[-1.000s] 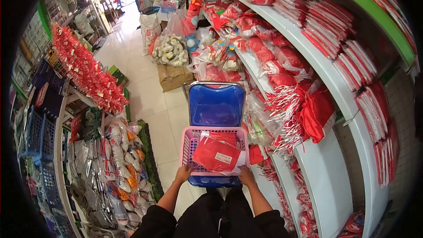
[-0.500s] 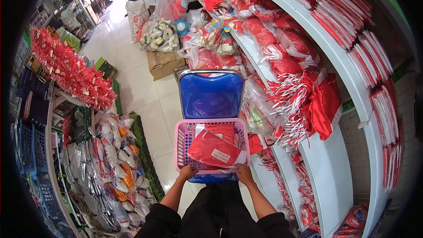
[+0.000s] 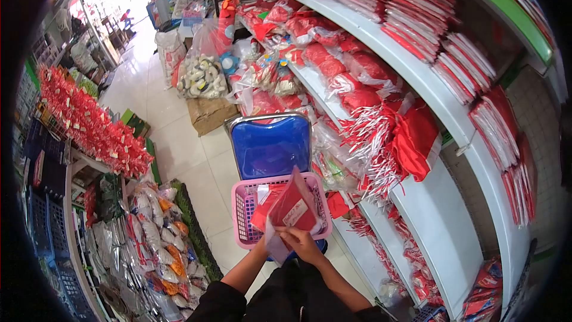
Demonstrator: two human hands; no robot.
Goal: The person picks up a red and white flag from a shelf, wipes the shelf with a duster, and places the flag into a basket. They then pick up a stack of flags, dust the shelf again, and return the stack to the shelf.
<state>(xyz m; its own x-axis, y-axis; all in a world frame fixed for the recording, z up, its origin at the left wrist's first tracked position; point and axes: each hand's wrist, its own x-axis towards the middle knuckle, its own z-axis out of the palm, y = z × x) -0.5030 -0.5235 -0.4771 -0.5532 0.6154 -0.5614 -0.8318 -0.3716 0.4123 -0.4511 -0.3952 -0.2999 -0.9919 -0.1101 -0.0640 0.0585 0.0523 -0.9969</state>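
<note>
Slanting away from the right hand clamped on it, the flat red plastic-wrapped packet hid the left hand's grip.

Open floor left of basket

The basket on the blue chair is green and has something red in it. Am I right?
Not quite: the basket is pink, not green, as the head view shows. It does sit on the blue chair, and there is something red in it.
</note>
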